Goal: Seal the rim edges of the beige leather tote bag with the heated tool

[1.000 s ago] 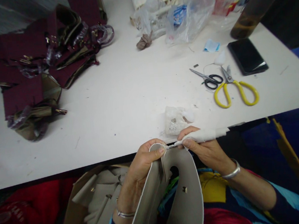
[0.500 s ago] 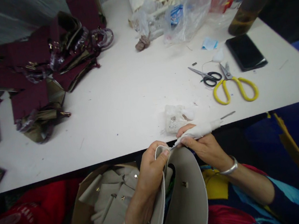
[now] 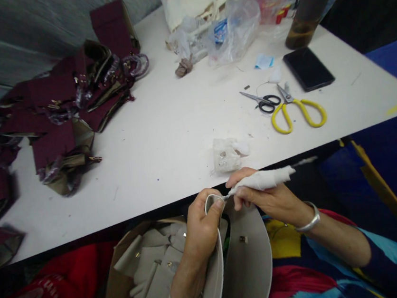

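Note:
A beige bag with a small metal clasp part hangs open below the table edge. My left hand pinches its folded upper rim between thumb and fingers. In my right hand is a slim tool wrapped in white cloth, a thin blurred shaft sticking out of its rear end. The tool's front end meets the bag's rim at my left thumb; its exact tip is too small to make out. Just beyond my hands, on the table, lies a crumpled whitish lump.
Yellow-handled scissors, small black scissors and a black phone lie at the right. Maroon bags pile up at the left. Plastic bags and a brown bottle stand behind. A carton holds beige pieces.
The camera view has shifted, moving the table things somewhat. My right hand has tilted the wrapped tool slightly, with some fingers now spread beneath it. My left hand keeps its pinch on the rim.

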`<state>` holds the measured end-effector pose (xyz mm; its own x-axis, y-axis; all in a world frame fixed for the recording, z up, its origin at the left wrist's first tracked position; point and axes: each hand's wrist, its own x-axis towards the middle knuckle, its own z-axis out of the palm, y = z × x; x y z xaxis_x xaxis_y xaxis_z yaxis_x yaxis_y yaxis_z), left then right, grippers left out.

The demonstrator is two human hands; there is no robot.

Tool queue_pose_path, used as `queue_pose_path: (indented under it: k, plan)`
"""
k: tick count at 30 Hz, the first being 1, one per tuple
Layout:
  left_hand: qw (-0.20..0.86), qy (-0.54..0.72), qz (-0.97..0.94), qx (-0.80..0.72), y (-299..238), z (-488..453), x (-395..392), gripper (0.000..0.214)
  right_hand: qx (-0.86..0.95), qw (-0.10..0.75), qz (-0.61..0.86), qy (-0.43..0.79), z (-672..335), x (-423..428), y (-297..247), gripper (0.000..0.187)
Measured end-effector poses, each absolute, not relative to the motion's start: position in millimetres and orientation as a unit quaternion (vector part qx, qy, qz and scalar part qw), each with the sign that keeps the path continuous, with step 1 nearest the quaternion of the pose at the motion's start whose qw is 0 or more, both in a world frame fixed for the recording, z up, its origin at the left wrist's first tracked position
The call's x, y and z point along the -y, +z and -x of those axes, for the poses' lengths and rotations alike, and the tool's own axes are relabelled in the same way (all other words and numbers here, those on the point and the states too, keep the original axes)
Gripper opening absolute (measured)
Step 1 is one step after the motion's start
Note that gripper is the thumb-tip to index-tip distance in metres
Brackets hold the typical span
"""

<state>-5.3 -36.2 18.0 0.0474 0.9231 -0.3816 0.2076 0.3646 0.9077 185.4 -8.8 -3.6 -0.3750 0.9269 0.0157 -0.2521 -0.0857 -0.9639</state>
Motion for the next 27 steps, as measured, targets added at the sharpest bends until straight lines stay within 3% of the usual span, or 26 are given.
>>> queue_pose_path:
  k: [6, 12, 18, 27]
  plan:
    - [0.531, 0.352, -0.459, -0.619, 27, 7, 44, 0.018, 0.529, 0.536, 0.347, 0.559, -195, 29, 9, 0.017]
    - [0.505, 0.38, -0.473, -0.614, 35, 2, 61, 0.015, 0.637, 0.426, 0.378, 0.52, -181, 38, 11, 0.024]
    - [0.356, 0.379, -0.549, -0.654, 40, -5, 75, 0.006, 0.59, 0.422, 0.407, 0.555, -170, 56, 11, 0.022]
    - [0.455, 0.377, -0.481, -0.648, 44, -2, 77, 0.01, 0.565, 0.441, 0.391, 0.577, -177, 58, 11, 0.024]
